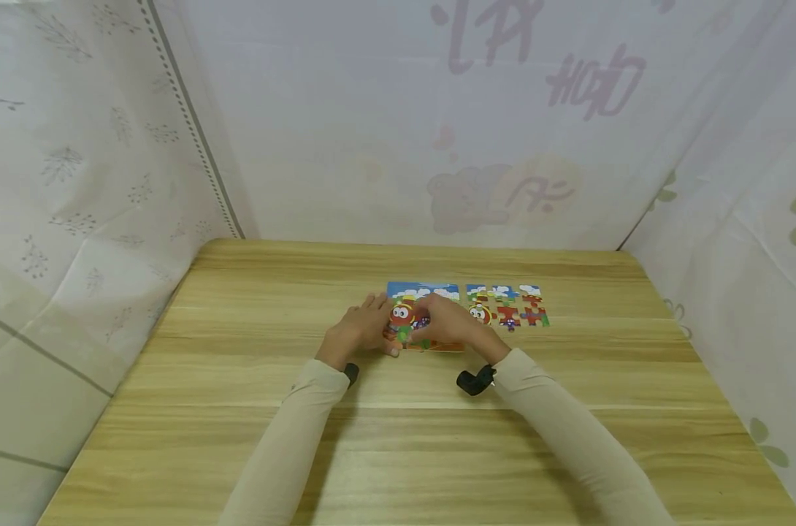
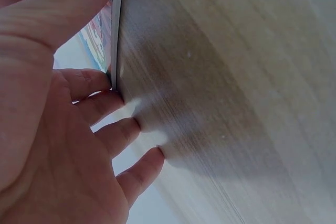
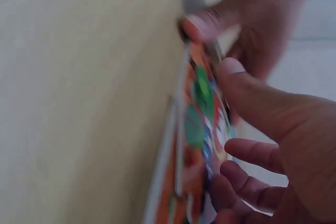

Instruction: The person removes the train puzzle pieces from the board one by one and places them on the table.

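Observation:
A flat cartoon picture puzzle (image 1: 442, 288) with a red, big-eyed character lies on the wooden table. At its left end, my left hand (image 1: 364, 325) holds the edge. The left wrist view has the thumb along one side of the board edge (image 2: 116, 40), with fingertips down at the corner and table. My right hand (image 1: 445, 320) arches over the picture, thumb and fingers apart. Blurred in the right wrist view, the picture face (image 3: 202, 98) is close to those fingertips, and two edges show at different heights. Whether the right hand grips a piece, I cannot tell.
Several cut jigsaw pieces (image 1: 508, 318) lie in rows just right of the picture, small gaps between them. The wooden table (image 1: 398, 453) extends toward me and to both sides. Printed cloth (image 1: 372, 131) hangs behind and around it. Each wrist carries a dark camera (image 1: 475, 380).

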Demonstrator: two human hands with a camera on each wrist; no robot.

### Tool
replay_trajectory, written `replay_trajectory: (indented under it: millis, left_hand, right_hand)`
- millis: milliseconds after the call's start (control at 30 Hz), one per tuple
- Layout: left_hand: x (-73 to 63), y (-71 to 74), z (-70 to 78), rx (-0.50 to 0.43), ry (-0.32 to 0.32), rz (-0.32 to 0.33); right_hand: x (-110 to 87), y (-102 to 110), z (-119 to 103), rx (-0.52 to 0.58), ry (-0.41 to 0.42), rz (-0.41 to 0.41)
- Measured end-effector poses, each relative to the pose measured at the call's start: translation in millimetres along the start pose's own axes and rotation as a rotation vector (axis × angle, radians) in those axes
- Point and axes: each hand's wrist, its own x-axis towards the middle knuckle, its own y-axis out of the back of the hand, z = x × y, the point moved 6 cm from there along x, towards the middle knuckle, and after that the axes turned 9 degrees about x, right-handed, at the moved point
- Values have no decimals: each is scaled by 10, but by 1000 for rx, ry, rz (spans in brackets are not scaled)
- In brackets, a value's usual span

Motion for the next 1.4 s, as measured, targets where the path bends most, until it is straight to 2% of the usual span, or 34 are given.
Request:
replay_trajectory:
  millis: [133, 267, 533, 733, 933, 1100, 1400]
  left_hand:
    - [4, 0, 9, 6, -8, 2]
    - [-2, 27, 16, 12, -18, 10]
    - [-2, 31, 11, 12, -18, 16]
    - [11, 15, 2, 1, -9, 1]
    - [-6, 27, 9, -20, 3, -9]
    - [-31, 31, 19, -31, 0, -18]
    - [-48, 40, 23, -19, -5, -26]
  right_hand:
    - [31, -109, -83, -45, -14, -3]
    - [55, -148, -100, -21, -60, 4]
    - [95, -177, -117, -13, -121, -34]
    - [112, -207, -130, 2, -96, -85]
    - [118, -213, -159, -26, -75, -96]
    - [118, -215, -170, -39, -104, -107]
    - [128, -170, -162, -21, -125, -72]
